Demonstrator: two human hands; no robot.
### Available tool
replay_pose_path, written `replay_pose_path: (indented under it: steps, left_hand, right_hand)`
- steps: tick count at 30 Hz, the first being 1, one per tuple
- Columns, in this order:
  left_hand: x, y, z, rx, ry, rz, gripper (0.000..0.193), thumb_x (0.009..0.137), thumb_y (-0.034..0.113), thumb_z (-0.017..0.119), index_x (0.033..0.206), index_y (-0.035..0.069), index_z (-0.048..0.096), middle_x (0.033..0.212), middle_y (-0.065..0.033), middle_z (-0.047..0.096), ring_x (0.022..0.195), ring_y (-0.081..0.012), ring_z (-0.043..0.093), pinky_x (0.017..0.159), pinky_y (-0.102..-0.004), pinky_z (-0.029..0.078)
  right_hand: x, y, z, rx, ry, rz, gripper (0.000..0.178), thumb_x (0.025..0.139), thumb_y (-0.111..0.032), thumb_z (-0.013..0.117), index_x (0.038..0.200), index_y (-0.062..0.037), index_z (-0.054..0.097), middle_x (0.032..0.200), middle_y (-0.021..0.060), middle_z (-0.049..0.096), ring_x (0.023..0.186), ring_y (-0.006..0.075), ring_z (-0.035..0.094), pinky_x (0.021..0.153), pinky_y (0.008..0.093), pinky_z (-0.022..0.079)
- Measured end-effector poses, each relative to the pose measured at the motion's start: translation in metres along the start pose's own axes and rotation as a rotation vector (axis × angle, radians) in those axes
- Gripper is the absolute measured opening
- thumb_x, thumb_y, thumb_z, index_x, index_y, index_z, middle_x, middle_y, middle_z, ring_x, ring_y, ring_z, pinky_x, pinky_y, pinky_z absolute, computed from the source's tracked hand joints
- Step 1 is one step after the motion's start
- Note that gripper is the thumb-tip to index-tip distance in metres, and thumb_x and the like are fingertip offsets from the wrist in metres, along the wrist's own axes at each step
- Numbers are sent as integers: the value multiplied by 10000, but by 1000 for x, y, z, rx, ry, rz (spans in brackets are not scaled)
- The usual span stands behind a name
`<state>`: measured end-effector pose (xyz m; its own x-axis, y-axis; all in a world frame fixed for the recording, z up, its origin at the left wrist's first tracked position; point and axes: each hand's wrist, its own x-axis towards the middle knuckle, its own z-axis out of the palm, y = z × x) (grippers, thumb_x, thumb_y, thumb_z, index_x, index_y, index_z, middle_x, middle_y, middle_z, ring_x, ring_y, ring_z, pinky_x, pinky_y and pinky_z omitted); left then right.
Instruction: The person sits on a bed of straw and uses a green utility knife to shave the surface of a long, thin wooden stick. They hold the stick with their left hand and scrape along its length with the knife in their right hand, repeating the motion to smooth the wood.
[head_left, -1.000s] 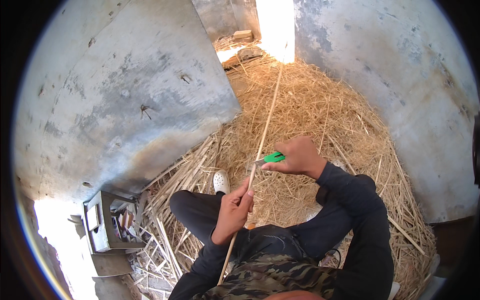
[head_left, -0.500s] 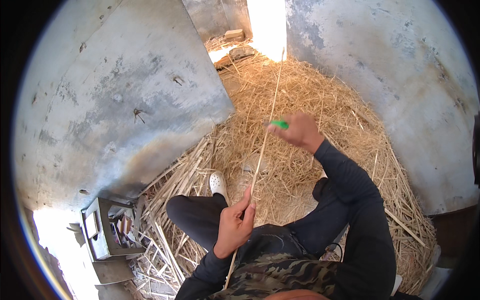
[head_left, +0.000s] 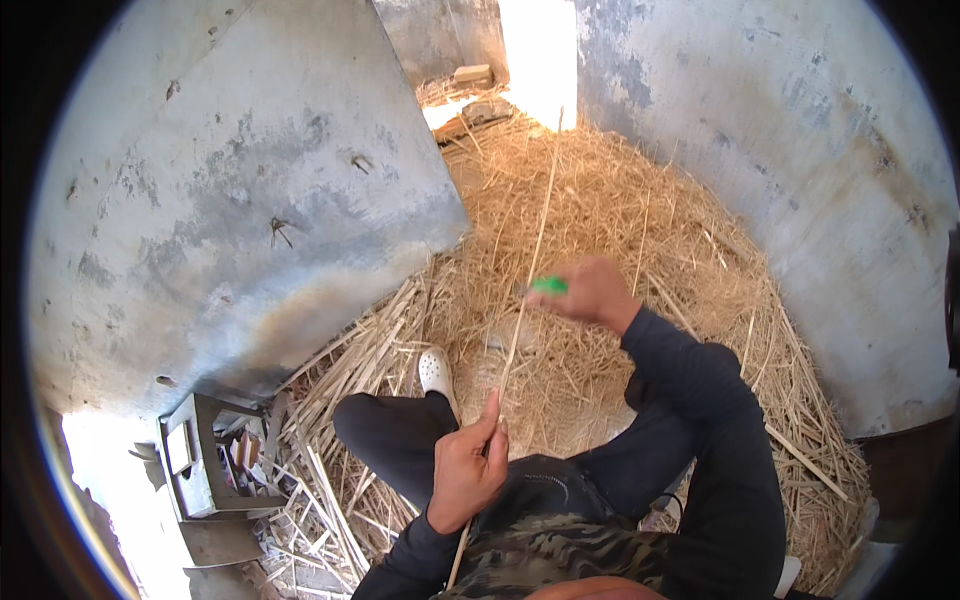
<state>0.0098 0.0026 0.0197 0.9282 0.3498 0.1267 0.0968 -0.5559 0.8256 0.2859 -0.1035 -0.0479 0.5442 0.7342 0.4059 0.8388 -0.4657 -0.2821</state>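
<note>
A long, thin pale strip of split cane or wood (head_left: 541, 232) runs from my lap away toward the bright gap. My left hand (head_left: 467, 472) is closed around its near part, thumb and forefinger pinching it above my lap. Farther along, my right hand (head_left: 595, 292) grips a small green-handled tool (head_left: 548, 286). The tool's tip meets or lies right beside the strip; motion blur hides its exact shape and any contact.
A heap of straw-like shavings (head_left: 610, 200) covers the floor before me. Split strips (head_left: 370, 330) lie at the left, near a small cabinet holding odds and ends (head_left: 205, 500). Worn grey walls (head_left: 760, 200) stand on both sides. A white clog (head_left: 436, 372) is on my foot.
My right hand has moved toward me along the strip with the green-handled tool. The left hand keeps its hold in nearly the same place.
</note>
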Motion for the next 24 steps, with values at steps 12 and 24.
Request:
replay_pose_path:
  steps: [12,24]
  left_hand:
    - [-14,12,-6,75,-56,23,390,833,9,579,1218,-53,567,564,-171,456,428,-260,476,460,-311,384]
    - [-39,15,-10,115,-133,77,446,815,7,604,1255,-28,542,596,-174,530,489,-299,572,480,-327,433]
  right_hand:
    - [12,25,-21,95,41,142,804,824,-820,276,505,-124,522,393,4,383,341,150,381,351,333,292]
    - [22,98,-17,5,216,237,738,841,-803,290,507,-167,456,425,-60,315,367,84,301,358,281,193]
